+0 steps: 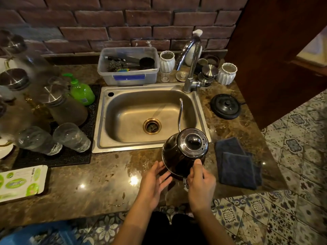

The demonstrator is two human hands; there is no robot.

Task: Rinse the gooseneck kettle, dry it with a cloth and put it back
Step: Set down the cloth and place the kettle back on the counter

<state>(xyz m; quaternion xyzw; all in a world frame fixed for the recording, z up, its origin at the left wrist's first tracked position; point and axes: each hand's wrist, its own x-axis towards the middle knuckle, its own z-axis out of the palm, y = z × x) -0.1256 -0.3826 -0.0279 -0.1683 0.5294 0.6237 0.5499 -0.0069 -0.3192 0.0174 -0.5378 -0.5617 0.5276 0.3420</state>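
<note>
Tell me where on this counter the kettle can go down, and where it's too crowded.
Free: the bare counter in front of the sink, between the black mat and the folded cloth. A smaller patch lies between the cloth and the round black base. Crowded: the mat, full of glasses and jars, and the strip behind the sink.

sink basin (pixel 123 121) open at 12 o'clock, glasses (pixel 70 137) crowded at 9, cloth (pixel 235 163) at 3, faucet (pixel 191 68) overhanging at 1

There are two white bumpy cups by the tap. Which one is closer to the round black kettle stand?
The white ridged cup on the right, right of the chrome tap. It stands just behind the round black kettle base; the other white ridged cup is left of the tap.
</note>
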